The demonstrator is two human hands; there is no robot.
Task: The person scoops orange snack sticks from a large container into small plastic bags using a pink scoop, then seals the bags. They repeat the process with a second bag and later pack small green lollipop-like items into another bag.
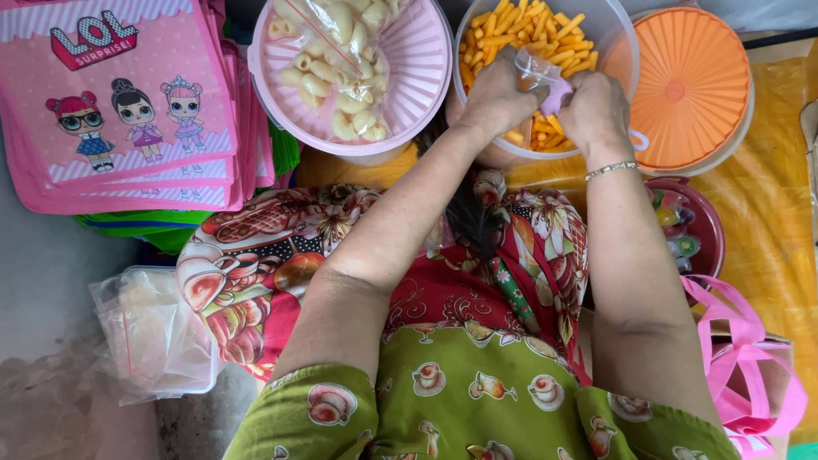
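My left hand (494, 95) and my right hand (595, 109) meet over a clear round tub (618, 43) full of orange stick snacks (520, 25). Between them they hold a small clear plastic bag (537, 72), and a pink scoop (558, 95) shows between the fingers of my right hand. A silver bracelet (612, 169) circles my right wrist. Left of the tub stands a pink round container (422, 64) with a clear bag of pale shell-shaped snacks (341, 60) lying on it.
An orange lid (690, 85) lies right of the tub on a yellow cloth (767, 213). A dark red bowl (703, 226) of small coloured jelly cups sits below it. Stacked pink cartoon bags (119, 102) lie far left, empty clear bags (153, 332) at lower left, pink handles (750, 358) at right.
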